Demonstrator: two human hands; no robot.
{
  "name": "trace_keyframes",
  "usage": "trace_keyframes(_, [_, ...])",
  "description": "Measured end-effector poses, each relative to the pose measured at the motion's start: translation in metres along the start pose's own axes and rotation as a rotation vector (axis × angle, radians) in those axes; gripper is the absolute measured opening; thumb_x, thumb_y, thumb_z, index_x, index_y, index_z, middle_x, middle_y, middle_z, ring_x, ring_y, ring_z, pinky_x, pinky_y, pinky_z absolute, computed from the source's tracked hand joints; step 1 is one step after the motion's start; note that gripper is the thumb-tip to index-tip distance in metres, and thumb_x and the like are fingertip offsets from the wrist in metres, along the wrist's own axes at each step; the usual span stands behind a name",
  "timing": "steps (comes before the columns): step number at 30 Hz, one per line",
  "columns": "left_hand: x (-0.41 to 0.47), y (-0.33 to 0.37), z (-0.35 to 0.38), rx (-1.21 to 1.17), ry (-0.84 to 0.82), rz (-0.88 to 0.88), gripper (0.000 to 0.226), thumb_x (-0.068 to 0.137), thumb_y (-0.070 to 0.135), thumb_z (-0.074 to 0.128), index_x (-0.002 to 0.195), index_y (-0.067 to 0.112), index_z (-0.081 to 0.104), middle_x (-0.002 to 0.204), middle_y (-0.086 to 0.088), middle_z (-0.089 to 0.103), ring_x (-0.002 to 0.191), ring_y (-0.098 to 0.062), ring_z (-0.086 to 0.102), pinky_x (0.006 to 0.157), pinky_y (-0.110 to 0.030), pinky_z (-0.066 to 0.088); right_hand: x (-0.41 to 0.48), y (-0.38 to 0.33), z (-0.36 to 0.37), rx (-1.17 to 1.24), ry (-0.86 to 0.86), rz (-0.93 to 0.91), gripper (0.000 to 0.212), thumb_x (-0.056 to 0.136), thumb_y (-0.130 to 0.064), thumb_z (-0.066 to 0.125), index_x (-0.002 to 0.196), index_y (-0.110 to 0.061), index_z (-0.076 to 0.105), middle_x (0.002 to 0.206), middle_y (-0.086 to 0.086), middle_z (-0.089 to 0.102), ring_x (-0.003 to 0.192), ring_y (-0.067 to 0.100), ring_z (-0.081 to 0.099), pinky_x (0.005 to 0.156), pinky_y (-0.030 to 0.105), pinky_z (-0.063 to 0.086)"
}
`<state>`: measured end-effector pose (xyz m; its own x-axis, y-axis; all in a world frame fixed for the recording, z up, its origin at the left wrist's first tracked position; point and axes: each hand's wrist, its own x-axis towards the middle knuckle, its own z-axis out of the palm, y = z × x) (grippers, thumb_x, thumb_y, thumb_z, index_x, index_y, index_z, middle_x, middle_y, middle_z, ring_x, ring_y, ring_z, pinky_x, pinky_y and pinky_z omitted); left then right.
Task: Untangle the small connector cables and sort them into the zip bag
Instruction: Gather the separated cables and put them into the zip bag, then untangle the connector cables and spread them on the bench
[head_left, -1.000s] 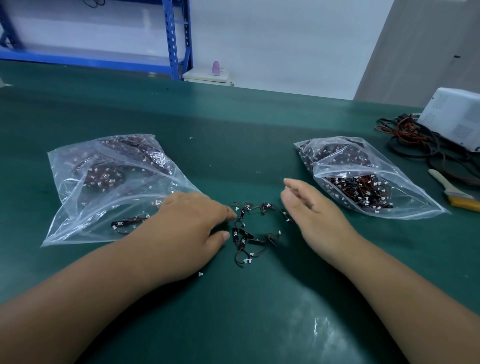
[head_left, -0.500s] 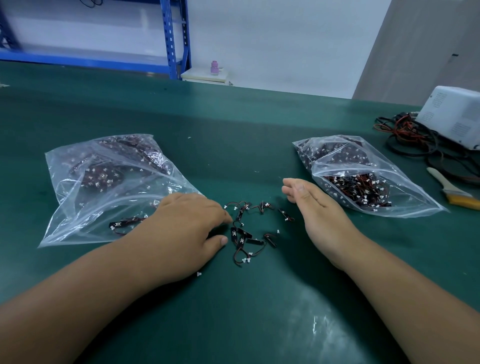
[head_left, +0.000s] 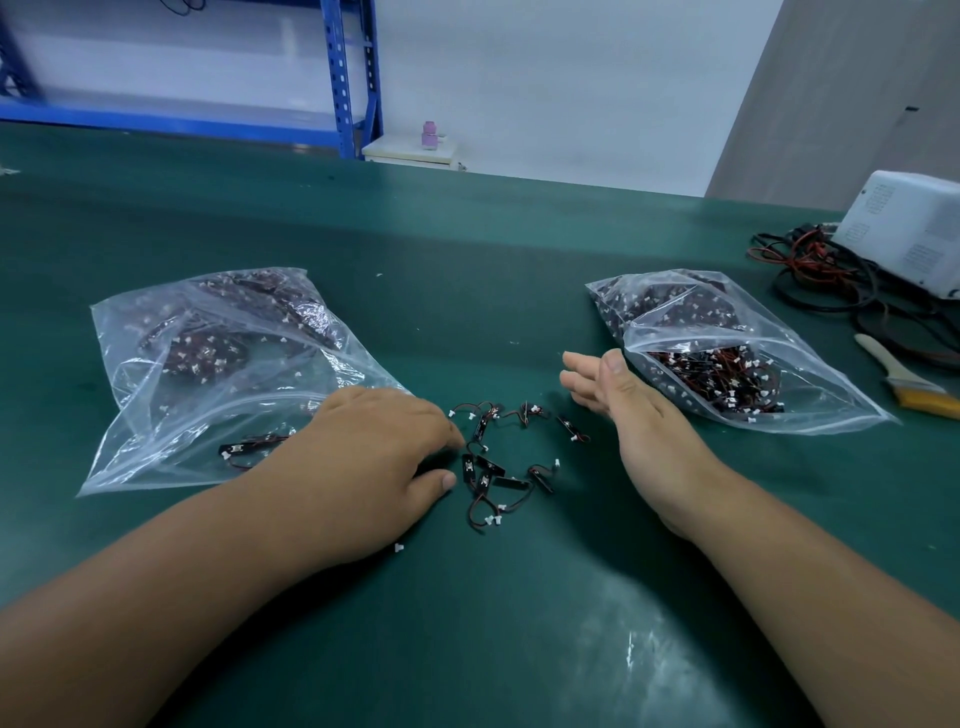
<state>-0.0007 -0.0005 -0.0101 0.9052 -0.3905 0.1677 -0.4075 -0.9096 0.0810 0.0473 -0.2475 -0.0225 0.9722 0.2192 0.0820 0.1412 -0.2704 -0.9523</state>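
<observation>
- While the small pile of black-and-red connector cables with white plugs sits on the dark green table mat, it lies directly between the two hands, a little ahead of both wrists.
- The left hand is nearer: palm down, fingers bent, with fingertips and thumb at the pile's left edge. Whether it pinches a cable I cannot tell.
- The right hand stands on edge just beside the pile's far right side, not touching it. Its fingers are straight, its palm faces the pile, and it holds nothing.
- The cables point every way, so the pile has no single long axis.
- The clear plastic zip bag on the left lies under and beyond the left hand, probably the shorter carry. The clear plastic zip bag on the right lies just behind the right hand.
</observation>
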Motion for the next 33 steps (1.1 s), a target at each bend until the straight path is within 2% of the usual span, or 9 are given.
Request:
trace_keyframes(7, [0.000, 0.001, -0.004, 0.065, 0.060, -0.089, 0.027, 0.094, 0.045, 0.042, 0.115, 0.041, 0.058, 0.104, 0.020, 0.061, 0.108, -0.007, 0.050, 0.093, -0.034, 0.029, -0.002, -0.002, 0.001, -0.091, -0.191, 0.016, 0.096, 0.065, -0.094, 0.027, 0.149, -0.048, 0.032, 0.154, -0.020, 0.040, 0.136, -0.014, 0.034, 0.107, 0.000, 0.020])
trace_keyframes(13, [-0.002, 0.001, -0.005, 0.143, 0.066, -0.119, 0.024, 0.092, 0.036, 0.038, 0.105, 0.034, 0.059, 0.098, 0.014, 0.061, 0.100, -0.012, 0.053, 0.089, -0.035, 0.035, -0.005, -0.005, 0.014, -0.289, -0.345, 0.003, 0.107, 0.062, -0.099, 0.037, 0.153, -0.054, 0.003, 0.161, -0.028, 0.013, 0.148, -0.007, 0.006, 0.125, 0.035, 0.011])
trace_keyframes(15, [-0.002, 0.001, -0.006, 0.140, 0.087, -0.131, 0.021, 0.091, 0.032, 0.039, 0.101, 0.032, 0.057, 0.096, 0.012, 0.059, 0.097, -0.014, 0.055, 0.087, -0.035, 0.036, -0.004, -0.010, 0.025, -0.537, -0.338, -0.012, 0.117, 0.057, -0.094, 0.052, 0.150, -0.056, -0.009, 0.163, -0.025, 0.005, 0.145, -0.010, -0.010, 0.123, 0.032, 0.007])
trace_keyframes(17, [-0.003, 0.000, -0.006, 0.150, 0.093, -0.140, 0.019, 0.089, 0.031, 0.040, 0.099, 0.032, 0.056, 0.095, 0.012, 0.057, 0.095, -0.014, 0.055, 0.081, -0.034, 0.033, -0.003, -0.015, 0.038, -0.739, -0.342, -0.100, 0.127, 0.054, -0.087, 0.060, 0.148, -0.053, -0.019, 0.164, -0.022, -0.002, 0.124, -0.031, -0.022, 0.116, 0.023, 0.001])
trace_keyframes(19, [-0.003, -0.001, -0.006, 0.176, 0.083, -0.142, 0.017, 0.088, 0.032, 0.040, 0.098, 0.032, 0.054, 0.091, 0.011, 0.051, 0.093, -0.015, 0.055, 0.075, -0.034, 0.027, -0.002, -0.018, 0.046, -0.763, -0.327, -0.143, 0.135, 0.053, -0.085, 0.065, 0.148, -0.047, -0.024, 0.165, -0.020, -0.005, 0.131, -0.028, -0.015, 0.118, 0.022, 0.004])
trace_keyframes(23, [-0.004, -0.004, -0.005, 0.167, 0.071, -0.150, 0.015, 0.088, 0.033, 0.040, 0.097, 0.033, 0.052, 0.090, 0.012, 0.049, 0.092, -0.014, 0.055, 0.075, -0.034, 0.026, 0.002, -0.019, 0.051, -0.754, -0.267, -0.095, 0.138, 0.053, -0.085, 0.066, 0.149, -0.046, -0.024, 0.165, -0.021, -0.001, 0.151, 0.006, 0.008, 0.121, 0.031, 0.017])
trace_keyframes(28, [-0.004, -0.003, -0.002, 0.160, 0.065, -0.140, 0.016, 0.088, 0.033, 0.039, 0.097, 0.034, 0.052, 0.089, 0.012, 0.041, 0.094, -0.014, 0.055, 0.077, -0.034, 0.031, 0.009, -0.014, 0.059, -1.009, -0.203, -0.252, 0.084, 0.083, -0.075, 0.048, 0.153, -0.038, 0.020, 0.150, -0.012, 0.033, 0.138, 0.019, 0.027, 0.111, 0.037, 0.023])
trace_keyframes(30, [-0.003, -0.003, -0.002, 0.153, 0.066, -0.141, 0.015, 0.088, 0.032, 0.039, 0.096, 0.033, 0.051, 0.091, 0.011, 0.044, 0.094, -0.014, 0.055, 0.078, -0.034, 0.032, 0.012, -0.012, 0.066, -1.050, -0.141, -0.304, 0.048, 0.092, -0.063, 0.046, 0.135, -0.040, 0.046, 0.130, -0.012, 0.043, 0.122, 0.020, 0.037, 0.102, 0.037, 0.029])
trace_keyframes(33, [-0.003, -0.003, -0.001, 0.150, 0.068, -0.138, 0.015, 0.089, 0.031, 0.039, 0.097, 0.033, 0.051, 0.093, 0.011, 0.045, 0.095, -0.013, 0.054, 0.078, -0.033, 0.032, 0.017, -0.013, 0.070, -1.028, -0.077, -0.333, 0.021, 0.096, -0.049, 0.048, 0.102, -0.029, 0.050, 0.105, -0.006, 0.044, 0.098, 0.023, 0.044, 0.085, 0.037, 0.040])
